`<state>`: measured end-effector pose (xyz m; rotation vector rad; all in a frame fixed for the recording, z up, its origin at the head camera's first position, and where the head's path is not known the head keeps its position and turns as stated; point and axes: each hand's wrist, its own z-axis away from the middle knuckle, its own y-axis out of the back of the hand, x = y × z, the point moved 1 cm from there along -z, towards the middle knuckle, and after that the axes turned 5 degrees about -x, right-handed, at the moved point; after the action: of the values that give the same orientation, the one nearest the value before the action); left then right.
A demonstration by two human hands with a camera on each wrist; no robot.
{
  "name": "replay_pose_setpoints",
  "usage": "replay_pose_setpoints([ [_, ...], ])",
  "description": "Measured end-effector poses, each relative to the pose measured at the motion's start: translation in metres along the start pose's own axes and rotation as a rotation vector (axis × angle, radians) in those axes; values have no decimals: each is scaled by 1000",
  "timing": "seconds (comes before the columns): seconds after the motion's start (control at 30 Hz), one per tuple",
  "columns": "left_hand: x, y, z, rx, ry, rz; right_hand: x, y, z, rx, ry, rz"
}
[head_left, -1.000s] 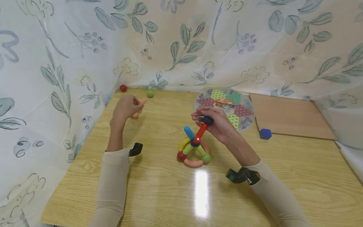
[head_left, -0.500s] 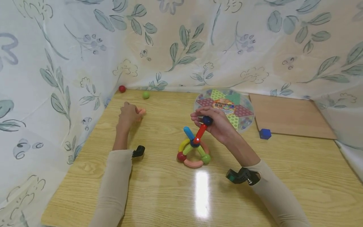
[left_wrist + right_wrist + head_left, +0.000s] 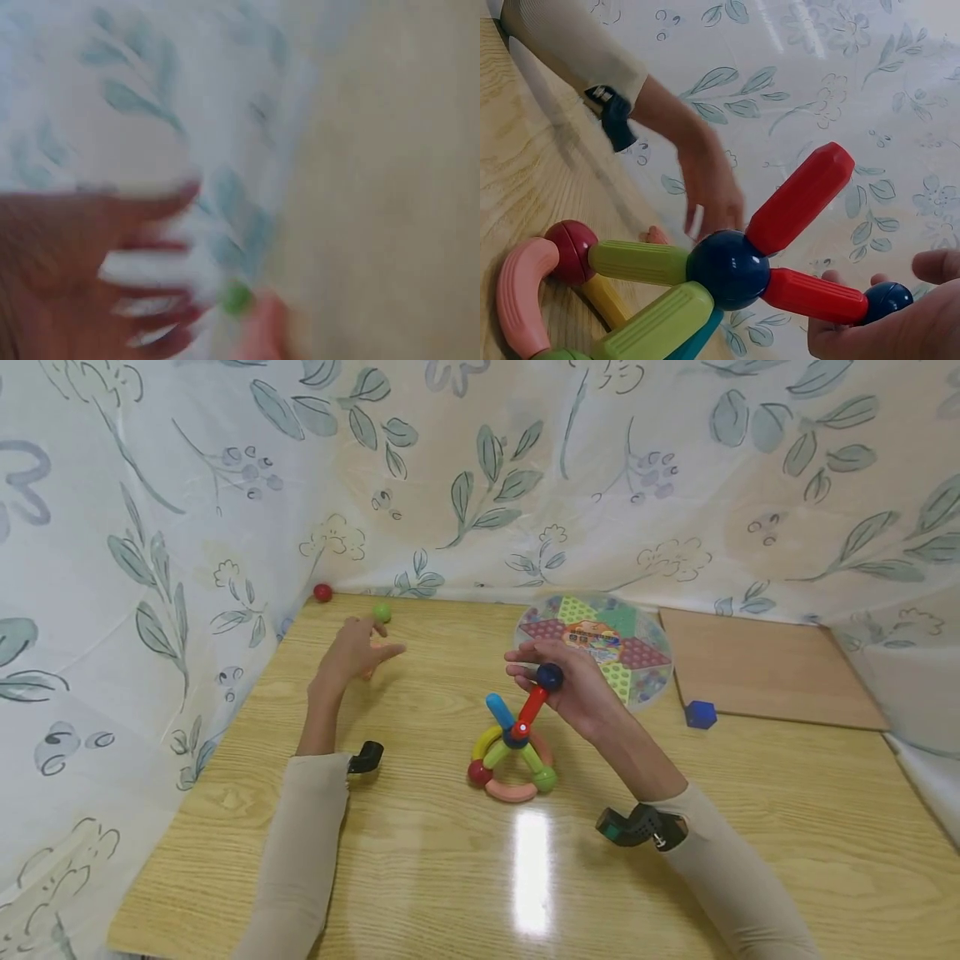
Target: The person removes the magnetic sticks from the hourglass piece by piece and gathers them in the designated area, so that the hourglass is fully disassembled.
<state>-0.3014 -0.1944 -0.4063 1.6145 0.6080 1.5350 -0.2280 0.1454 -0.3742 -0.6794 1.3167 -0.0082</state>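
Note:
My left hand (image 3: 349,652) hovers at the far left of the table with fingers spread. Beneath it, a salmon-pink magnetic piece (image 3: 377,645) is partly hidden. A green ball (image 3: 382,612) sits just beyond the fingers; the left wrist view is blurred. My right hand (image 3: 592,697) has its fingers curled loosely round a dark blue ball (image 3: 550,677). That ball caps a red rod (image 3: 817,295) of a standing magnetic rod-and-ball build. Its centre is another blue ball (image 3: 727,268), with a second red rod (image 3: 802,196), a light-blue rod (image 3: 498,711), two light-green rods and a ring of curved pieces.
A red ball (image 3: 322,592) lies at the far left corner. Behind my right hand is a round Chinese checkers board (image 3: 637,618). At right are a brown wooden board (image 3: 780,668) and a blue block (image 3: 701,714). Leaf-patterned cloth (image 3: 480,485) hangs behind the table.
My left hand first gripped the salmon-pink pieces, brought them slightly nearer, and now its fingers have spread off them. The green ball has shifted slightly left. My right hand stays put.

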Motion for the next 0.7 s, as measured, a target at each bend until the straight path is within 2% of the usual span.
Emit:
replay_pose_setpoints([
  [0.03,11,0,1,-80,-69,53,0,0,0,-9,15,-6],
  [0.1,37,-2,5,-291,-206,153,2,-1,0,-30,53,-30],
  [0.2,74,-16,11,-576,-363,211,4,-2,1,-54,118,-39],
  [0.27,91,-27,14,-704,-430,222,7,-4,0,-67,157,-35],
  [0.3,97,-32,15,-745,-456,223,8,-5,0,-73,173,-33],
  [0.37,106,-42,16,-791,-489,236,10,-7,0,-87,197,-34],
  [0.47,113,-56,15,-806,-532,254,12,-9,0,-95,220,-49],
  [0.6,117,-71,12,-781,-606,305,14,-7,3,-112,225,-57],
  [0.7,118,-75,11,-752,-637,338,18,-5,6,-149,204,-63],
])
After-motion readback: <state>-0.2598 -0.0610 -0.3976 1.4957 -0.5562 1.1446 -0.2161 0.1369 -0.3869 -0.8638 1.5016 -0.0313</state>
